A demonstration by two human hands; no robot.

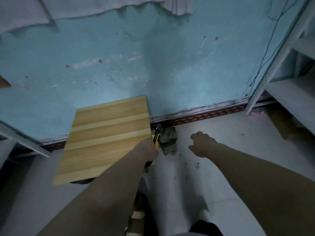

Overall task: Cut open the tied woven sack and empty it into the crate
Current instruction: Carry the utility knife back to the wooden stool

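My left hand [148, 151] is closed around a yellow and black utility knife [156, 135], whose tip points up toward the wall. It sits at the right edge of a wooden board [105, 138] that lies tilted over something dark. My right hand [202, 144] hovers over the pale floor to the right, fingers loosely spread and holding nothing. A crumpled grey-green rag [168, 140] lies on the floor between my two hands, near the skirting. No woven sack or crate is in view.
A blue wall [153, 65] stands close in front with a patterned skirting [204, 115]. Metal shelving [293, 92] stands at the right and a shelf frame [23, 142] at the left. Dark dirt specks [196, 165] are scattered on the floor. A black cable [265, 53] hangs down the wall.
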